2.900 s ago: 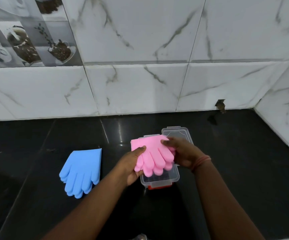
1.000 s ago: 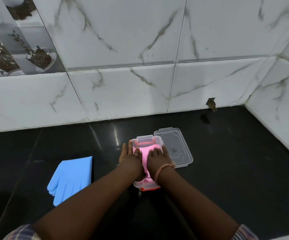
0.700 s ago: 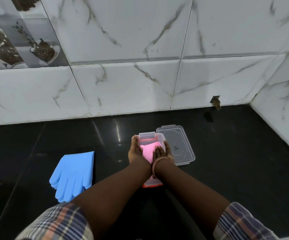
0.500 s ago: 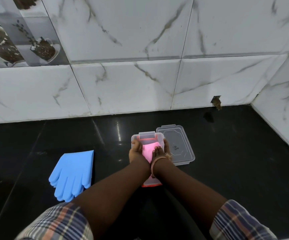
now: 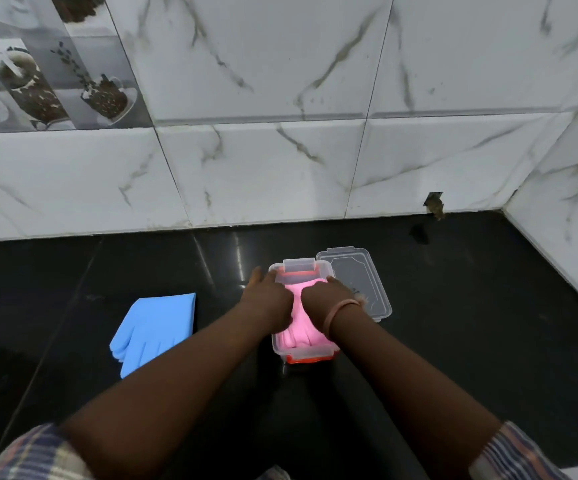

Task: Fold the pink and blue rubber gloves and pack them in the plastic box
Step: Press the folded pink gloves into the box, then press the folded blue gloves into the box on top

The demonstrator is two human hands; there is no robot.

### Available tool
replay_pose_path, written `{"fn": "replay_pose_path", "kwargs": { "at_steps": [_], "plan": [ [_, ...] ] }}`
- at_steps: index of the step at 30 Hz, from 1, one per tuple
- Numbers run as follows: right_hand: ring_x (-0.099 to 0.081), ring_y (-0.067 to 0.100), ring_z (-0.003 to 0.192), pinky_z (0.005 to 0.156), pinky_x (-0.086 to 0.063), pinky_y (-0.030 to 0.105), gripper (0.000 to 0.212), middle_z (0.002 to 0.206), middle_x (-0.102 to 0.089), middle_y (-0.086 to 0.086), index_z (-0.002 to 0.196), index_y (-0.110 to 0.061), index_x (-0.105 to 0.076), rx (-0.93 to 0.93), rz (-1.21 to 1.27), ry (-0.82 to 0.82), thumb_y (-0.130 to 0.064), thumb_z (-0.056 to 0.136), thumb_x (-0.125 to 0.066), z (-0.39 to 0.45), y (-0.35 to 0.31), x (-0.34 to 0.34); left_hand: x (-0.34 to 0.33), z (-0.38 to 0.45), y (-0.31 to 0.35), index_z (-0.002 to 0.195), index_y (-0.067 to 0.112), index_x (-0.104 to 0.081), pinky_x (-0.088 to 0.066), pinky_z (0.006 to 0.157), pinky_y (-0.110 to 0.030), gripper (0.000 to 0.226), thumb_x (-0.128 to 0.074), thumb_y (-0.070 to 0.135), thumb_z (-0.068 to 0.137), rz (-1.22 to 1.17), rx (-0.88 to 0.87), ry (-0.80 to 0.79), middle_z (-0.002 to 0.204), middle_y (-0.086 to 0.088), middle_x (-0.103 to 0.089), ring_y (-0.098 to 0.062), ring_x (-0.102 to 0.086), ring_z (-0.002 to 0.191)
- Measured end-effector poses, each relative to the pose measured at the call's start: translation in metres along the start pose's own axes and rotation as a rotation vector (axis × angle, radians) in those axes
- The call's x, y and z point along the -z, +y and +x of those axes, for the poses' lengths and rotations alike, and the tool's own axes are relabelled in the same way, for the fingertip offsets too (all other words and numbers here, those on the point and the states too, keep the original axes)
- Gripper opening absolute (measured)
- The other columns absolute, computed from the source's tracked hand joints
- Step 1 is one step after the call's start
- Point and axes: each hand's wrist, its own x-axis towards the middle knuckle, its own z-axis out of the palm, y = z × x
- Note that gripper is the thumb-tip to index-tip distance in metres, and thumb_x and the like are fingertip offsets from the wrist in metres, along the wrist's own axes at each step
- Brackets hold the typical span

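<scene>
The folded pink gloves lie inside the clear plastic box with red clips, at the middle of the black counter. My left hand and my right hand press down on the gloves side by side. Their fingers point down into the box and the fingertips are hidden. The left thumb sticks out over the box's left rim. The blue gloves lie flat on the counter, left of the box and apart from both hands.
The box's clear lid lies flat on the counter against the box's right side. The black counter meets marble-tiled walls at the back and on the right. A small hole shows in the back wall.
The pink gloves went from being held above the box to lying inside it. Both hands moved down into the box and keep pressing the gloves; the blue gloves have not moved.
</scene>
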Motion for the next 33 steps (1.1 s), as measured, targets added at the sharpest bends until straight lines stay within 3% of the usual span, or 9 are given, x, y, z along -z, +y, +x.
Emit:
{"fn": "replay_pose_path", "kwargs": {
  "at_steps": [3,6,9,12,14,16,21,27,33],
  "plan": [
    [-0.065,0.029,0.106,0.121,-0.022,0.044,0.025,0.105,-0.073,0.009,0.104,-0.010,-0.070,-0.010,0.064,0.047,-0.012,0.096,-0.046,0.000,-0.004,-0.010,-0.008,-0.006,-0.014,0.126,0.023,-0.071,-0.002,0.126,-0.060,0.038,-0.056,0.045,0.099,-0.064,0.010,0.023,0.142,-0.003,-0.064,-0.027,-0.042,0.147],
    [-0.057,0.031,0.118,0.120,-0.014,0.048,0.024,0.111,-0.072,0.010,0.108,-0.011,-0.070,0.007,-0.016,0.024,-0.022,0.096,-0.053,0.004,-0.015,-0.020,-0.018,-0.009,-0.011,0.122,0.022,-0.073,-0.005,0.125,-0.061,0.034,-0.051,0.037,0.100,-0.070,0.012,0.061,0.136,-0.002,-0.066,-0.027,-0.052,0.137],
    [-0.046,0.033,0.128,0.119,-0.010,0.050,0.023,0.119,-0.069,0.008,0.110,-0.018,-0.069,-0.035,-0.015,-0.039,-0.027,0.093,-0.057,0.010,-0.019,-0.010,-0.022,-0.017,-0.014,0.115,0.026,-0.075,-0.023,0.120,-0.053,0.031,-0.050,0.035,0.099,-0.170,-0.001,0.205,0.121,0.000,-0.073,-0.025,-0.062,0.121],
    [-0.050,0.035,0.125,0.116,-0.016,0.054,0.026,0.119,-0.069,0.009,0.115,-0.017,-0.066,-0.098,0.099,0.057,-0.019,0.092,-0.054,0.015,-0.026,0.009,-0.033,-0.032,-0.030,0.108,0.028,-0.080,-0.048,0.091,-0.033,0.032,-0.049,0.032,0.098,-0.563,0.023,0.516,0.104,0.004,-0.079,-0.018,-0.071,0.097],
    [-0.059,0.036,0.113,0.106,-0.034,0.052,0.024,0.113,-0.069,0.010,0.112,-0.015,-0.065,-0.115,0.216,0.198,-0.016,0.090,-0.055,0.020,-0.041,0.027,-0.045,-0.043,-0.051,0.107,0.027,-0.079,-0.051,0.078,-0.028,0.026,-0.055,0.029,0.099,-0.843,0.166,0.634,0.103,0.005,-0.079,-0.015,-0.071,0.092],
    [-0.065,0.035,0.103,0.091,-0.046,0.044,0.019,0.105,-0.070,0.011,0.103,-0.013,-0.067,-0.123,0.321,0.319,-0.013,0.086,-0.058,0.026,-0.061,0.046,-0.060,-0.052,-0.075,0.106,0.025,-0.079,-0.056,0.083,-0.033,0.021,-0.059,0.027,0.100,-0.980,0.350,0.657,0.105,0.005,-0.080,-0.016,-0.072,0.096],
    [-0.063,0.034,0.094,0.080,-0.045,0.039,0.016,0.096,-0.069,0.011,0.093,-0.015,-0.070,-0.137,0.428,0.544,-0.014,0.081,-0.059,0.049,-0.126,0.085,-0.099,-0.077,-0.130,0.105,0.028,-0.076,-0.052,0.084,-0.032,0.026,-0.053,0.018,0.097,-1.107,0.779,0.591,0.109,0.000,-0.076,-0.023,-0.072,0.101],
    [-0.065,0.031,0.107,0.086,-0.052,0.033,0.035,0.119,-0.067,0.015,0.119,-0.004,-0.064,-0.137,1.123,-0.149,-0.027,0.093,-0.057,0.080,-0.200,0.063,-0.129,-0.103,-0.171,0.146,0.015,-0.051,-0.042,0.115,-0.049,0.050,-0.053,0.029,0.098,-1.091,1.077,0.103,0.151,-0.014,-0.050,-0.037,-0.049,0.139],
    [-0.067,0.031,0.106,0.079,-0.051,0.029,0.043,0.119,-0.067,0.017,0.126,0.003,-0.057,-0.386,1.608,-0.106,-0.020,0.090,-0.063,0.096,-0.229,0.046,-0.143,-0.114,-0.179,0.134,-0.003,-0.059,-0.054,0.098,-0.043,0.045,-0.063,0.022,0.097,-1.514,1.081,0.209,0.132,-0.025,-0.064,-0.039,-0.065,0.120]
  ]
}}
